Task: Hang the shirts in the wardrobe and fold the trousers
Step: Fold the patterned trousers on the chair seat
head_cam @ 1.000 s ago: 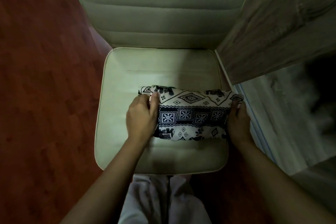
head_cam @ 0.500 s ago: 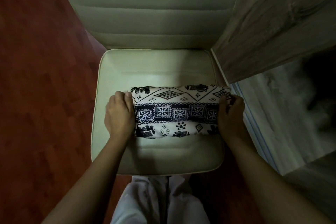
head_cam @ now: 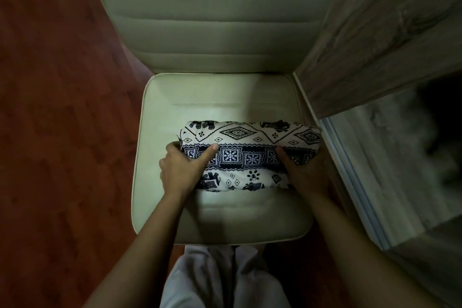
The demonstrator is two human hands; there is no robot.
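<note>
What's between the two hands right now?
Head view: only the folded patterned trousers span the gap, left hand and right hand each gripping an end.

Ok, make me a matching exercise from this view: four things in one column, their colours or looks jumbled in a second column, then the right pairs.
Things:
1. folded trousers
2. chair seat
3. floor
4. wooden panel

Looks:
A. reddish-brown boards
B. grey wood grain
C. black and white print with elephants
D. plain pale cream padding

Pairs: 1-C, 2-D, 3-A, 4-B.
</note>
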